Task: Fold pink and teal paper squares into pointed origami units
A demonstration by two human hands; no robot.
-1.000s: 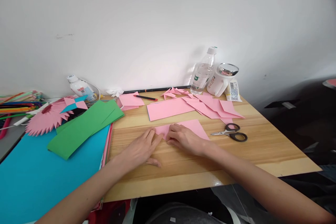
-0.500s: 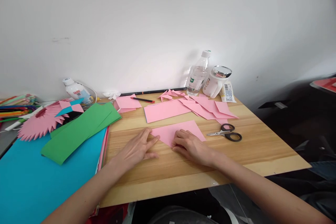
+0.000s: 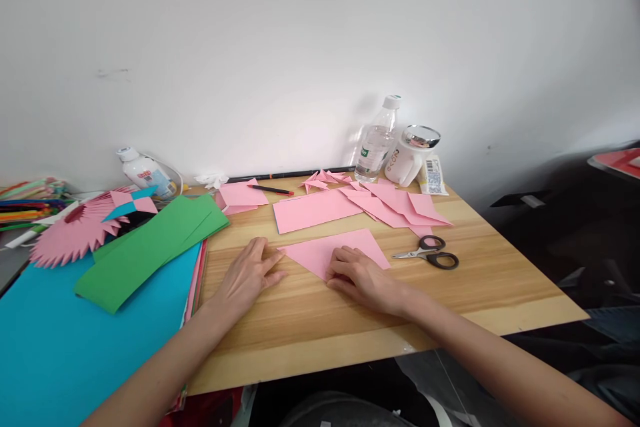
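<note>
A pink sheet of paper (image 3: 310, 250) lies on the wooden tabletop, folded at its left side into a slanting edge that ends in a point. My right hand (image 3: 363, 280) rests on it with fingers curled and pressed together at the lower edge, hiding part of the sheet. At the left point is my left hand (image 3: 250, 273), fingers spread; its index fingertip is at the point, and whether it touches I cannot tell. Scissors (image 3: 427, 253) with black handles lie right of the sheet. Behind it is a pink paper strip (image 3: 320, 210).
Folded pink papers (image 3: 400, 207) lie at the back right, before a water bottle (image 3: 377, 140) and a white mug (image 3: 413, 157). A black pencil (image 3: 270, 189) rests on pink paper. Green strips (image 3: 150, 253), a pink pleated paper piece (image 3: 75, 233) and blue sheets (image 3: 100, 347) are at left.
My left hand has slid left, away from my right hand, and the paper's left point shows more fully. My right hand has stayed on the paper.
</note>
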